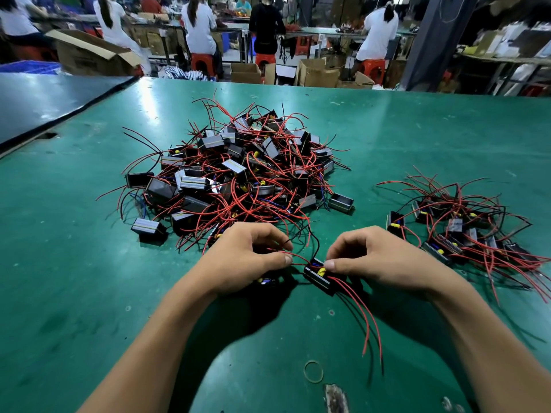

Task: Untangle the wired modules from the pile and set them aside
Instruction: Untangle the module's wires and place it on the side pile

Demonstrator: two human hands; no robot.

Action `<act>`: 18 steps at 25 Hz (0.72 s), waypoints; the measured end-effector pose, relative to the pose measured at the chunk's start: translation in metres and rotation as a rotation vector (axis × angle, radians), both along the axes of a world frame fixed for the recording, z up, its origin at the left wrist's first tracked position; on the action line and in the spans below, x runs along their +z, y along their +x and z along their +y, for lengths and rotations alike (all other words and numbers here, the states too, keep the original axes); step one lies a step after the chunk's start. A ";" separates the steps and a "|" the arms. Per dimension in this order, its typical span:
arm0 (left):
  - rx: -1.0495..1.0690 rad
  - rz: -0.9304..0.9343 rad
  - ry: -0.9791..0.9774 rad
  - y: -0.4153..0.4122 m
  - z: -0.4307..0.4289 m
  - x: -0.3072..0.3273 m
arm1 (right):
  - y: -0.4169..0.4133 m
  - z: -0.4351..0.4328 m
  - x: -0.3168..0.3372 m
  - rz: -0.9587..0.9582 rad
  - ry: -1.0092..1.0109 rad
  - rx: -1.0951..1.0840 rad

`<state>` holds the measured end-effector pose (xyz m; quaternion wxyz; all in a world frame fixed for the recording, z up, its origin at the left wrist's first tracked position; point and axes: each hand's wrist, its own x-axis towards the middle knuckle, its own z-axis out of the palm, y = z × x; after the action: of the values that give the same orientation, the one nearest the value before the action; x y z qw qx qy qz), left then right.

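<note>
Between the two hands, close to the near side of the green table [74,234], sits a black wired module [316,278] with a yellow part on top. The right hand [369,257] pinches it with curled thumb and fingers. The left hand [244,257] pinches a red wire [298,259] running from it. Beyond them lies the tangled pile [238,180], with a smaller cluster of modules [465,231] well apart to the right. A rubber band [313,371] lies nearer the person.
</note>
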<state>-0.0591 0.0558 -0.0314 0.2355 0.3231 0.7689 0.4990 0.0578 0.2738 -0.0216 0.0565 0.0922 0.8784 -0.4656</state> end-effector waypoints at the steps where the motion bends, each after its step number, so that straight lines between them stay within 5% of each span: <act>1: 0.009 -0.013 0.007 0.000 0.000 0.001 | 0.000 0.001 -0.001 0.011 0.007 -0.020; 12: 0.029 -0.138 0.180 0.005 0.004 0.004 | -0.001 -0.021 0.002 0.289 -0.262 0.001; 18: 0.042 -0.178 0.199 0.004 0.005 0.001 | -0.006 -0.035 -0.011 0.396 0.219 -0.076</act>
<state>-0.0549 0.0603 -0.0308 0.2593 0.2831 0.6982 0.6043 0.0517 0.2387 -0.0323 -0.1447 0.0376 0.9134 -0.3785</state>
